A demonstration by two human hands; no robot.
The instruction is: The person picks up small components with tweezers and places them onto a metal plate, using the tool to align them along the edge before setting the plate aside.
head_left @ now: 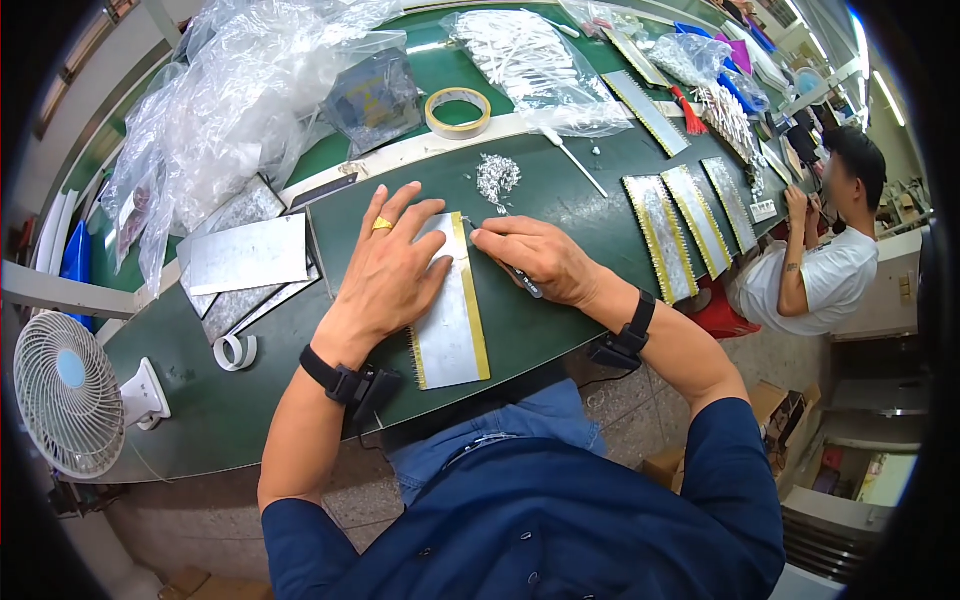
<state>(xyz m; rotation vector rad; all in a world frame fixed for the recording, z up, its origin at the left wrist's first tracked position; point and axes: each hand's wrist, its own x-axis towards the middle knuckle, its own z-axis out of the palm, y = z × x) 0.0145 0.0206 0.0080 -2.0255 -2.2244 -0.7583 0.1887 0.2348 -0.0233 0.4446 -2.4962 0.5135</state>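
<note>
A flat silvery metal plate (447, 335) lies on the green bench before me, with yellow tape along its right edge. A row of small pieces lines its lower left edge. My left hand (392, 262) rests flat on its upper left part, fingers spread, a gold ring on one. Beside the plate's upper right edge, my right hand (540, 258) is closed round slim dark tweezers (524, 281), their tip close to the taped edge. Just beyond that hand is a heap of tiny whitish pieces (497, 178).
A tape roll (458, 113) and a plastic bag of white sticks (525, 60) lie farther back. Several taped plates (661, 238) stand right, near a seated person (815, 245). To the left are stacked metal sheets (248, 254), a white ring (235, 352) and a fan (70, 390).
</note>
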